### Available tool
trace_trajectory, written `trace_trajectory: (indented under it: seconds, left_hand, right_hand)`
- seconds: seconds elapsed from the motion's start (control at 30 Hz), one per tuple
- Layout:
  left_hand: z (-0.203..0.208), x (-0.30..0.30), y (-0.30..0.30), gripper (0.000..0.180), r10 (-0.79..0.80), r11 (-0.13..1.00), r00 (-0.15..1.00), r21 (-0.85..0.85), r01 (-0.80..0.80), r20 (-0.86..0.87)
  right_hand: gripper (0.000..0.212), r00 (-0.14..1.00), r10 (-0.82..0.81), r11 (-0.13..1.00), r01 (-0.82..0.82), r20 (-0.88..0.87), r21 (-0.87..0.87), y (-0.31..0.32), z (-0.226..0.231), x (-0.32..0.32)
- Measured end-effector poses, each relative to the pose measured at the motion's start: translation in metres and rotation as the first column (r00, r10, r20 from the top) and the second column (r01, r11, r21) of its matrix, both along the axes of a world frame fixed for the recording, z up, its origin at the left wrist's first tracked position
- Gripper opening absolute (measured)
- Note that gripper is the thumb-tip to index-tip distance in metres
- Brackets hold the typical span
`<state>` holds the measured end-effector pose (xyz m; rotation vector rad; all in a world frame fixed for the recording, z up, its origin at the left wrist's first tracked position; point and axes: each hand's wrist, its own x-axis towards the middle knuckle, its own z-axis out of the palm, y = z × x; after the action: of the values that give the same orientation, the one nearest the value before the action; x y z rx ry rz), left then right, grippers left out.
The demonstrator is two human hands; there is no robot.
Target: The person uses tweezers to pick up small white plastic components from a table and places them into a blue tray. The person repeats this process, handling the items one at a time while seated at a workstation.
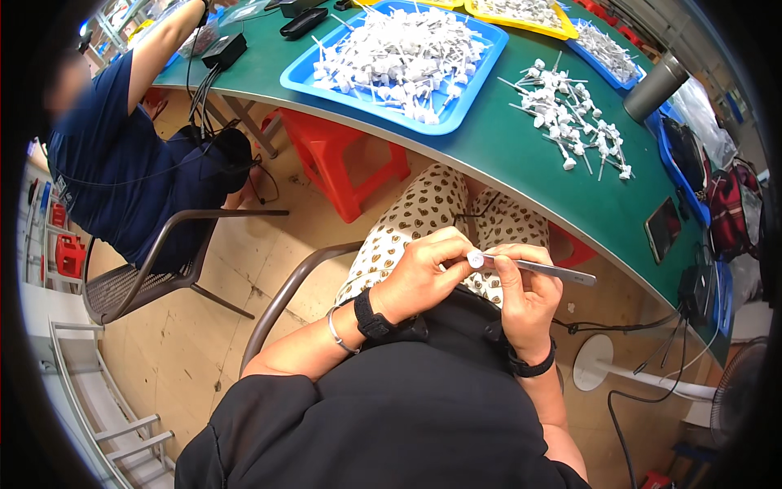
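Above my lap, my left hand (pixel 436 265) pinches a small white plastic part (pixel 476 258) with a round end. My right hand (pixel 525 295) is closed around a pair of metal tweezers (pixel 562 271). The tweezers' tip end reaches the white part; my fingers partly hide where they meet. Beyond my hands, a blue tray (pixel 297 79) on the table holds a heap of similar white parts with thin stems. A loose cluster of such white parts (pixel 562 114) lies on the table to the right of that tray.
The green table (pixel 505 167) curves around in front of me. A grey bottle (pixel 656 88), a phone (pixel 663 230) and a yellow tray (pixel 562 31) stand or lie on it. Another person (pixel 138 163) sits at the left. A red stool (pixel 330 159) is under the table, and cables (pixel 643 326) hang at the right.
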<state>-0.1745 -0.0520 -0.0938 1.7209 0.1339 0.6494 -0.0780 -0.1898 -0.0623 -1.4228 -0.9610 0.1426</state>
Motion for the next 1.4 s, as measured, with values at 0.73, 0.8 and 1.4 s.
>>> trace_trajectory:
  seconds: [0.73,0.8,1.4]
  left_hand:
    - [-0.0037,-0.0009,0.0002,0.009,-0.012,0.999,1.0,-0.032,0.011,-0.019]
    - [-0.0025,-0.0012,0.0,0.009,-0.011,0.999,1.0,-0.036,0.01,-0.025]
    - [-0.0034,-0.0018,0.0007,0.007,-0.004,1.0,0.999,0.02,0.004,-0.032]
  right_hand:
    - [0.008,0.992,0.005,0.998,0.002,-0.123,0.055,0.0021,-0.0018,-0.0032]
    - [0.008,0.993,0.007,0.998,0.0,-0.122,0.056,0.0019,-0.0017,-0.0036]
    - [0.008,0.984,0.007,0.998,0.003,-0.178,0.055,0.0029,-0.0014,-0.0051]
